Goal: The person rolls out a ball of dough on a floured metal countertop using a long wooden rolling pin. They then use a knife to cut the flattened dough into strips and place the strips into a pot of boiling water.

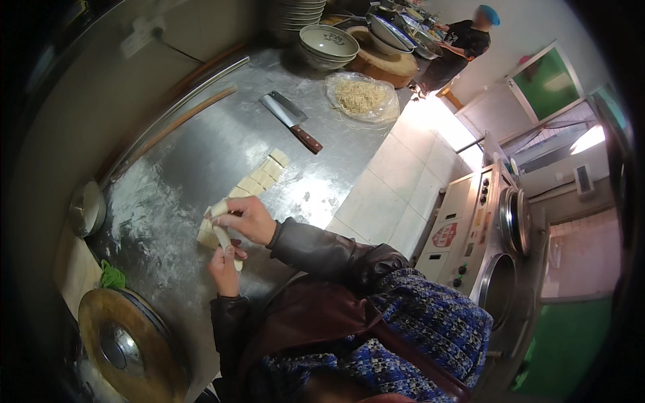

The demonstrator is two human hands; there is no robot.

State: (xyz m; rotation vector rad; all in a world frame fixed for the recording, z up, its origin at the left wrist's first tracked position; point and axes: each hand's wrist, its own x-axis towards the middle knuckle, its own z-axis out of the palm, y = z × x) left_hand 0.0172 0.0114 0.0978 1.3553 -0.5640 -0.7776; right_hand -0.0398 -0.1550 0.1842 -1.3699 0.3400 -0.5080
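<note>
A pale strip of dough [222, 240] hangs between my two hands, above the steel worktop. My right hand [248, 220] pinches its upper end between thumb and fingers. Lower down, my left hand [226, 267] holds the other end, which sticks out past the fingers. Beneath and beyond the hands, a row of flat, cut dough pieces [260, 177] runs diagonally up the worktop; part of the row is hidden by my right hand. Past the row lies a cleaver [289, 119] with a wooden handle, its blade pointing away from me.
White flour [146, 211] is spread over the left of the steel worktop [211, 136]. A rolling pin [186, 118] lies along the wall side. Noodles in a plastic bag [360, 98], stacked bowls [330, 43] and a round chopping block [388, 68] are at the far end. Another person [461, 43] stands beyond.
</note>
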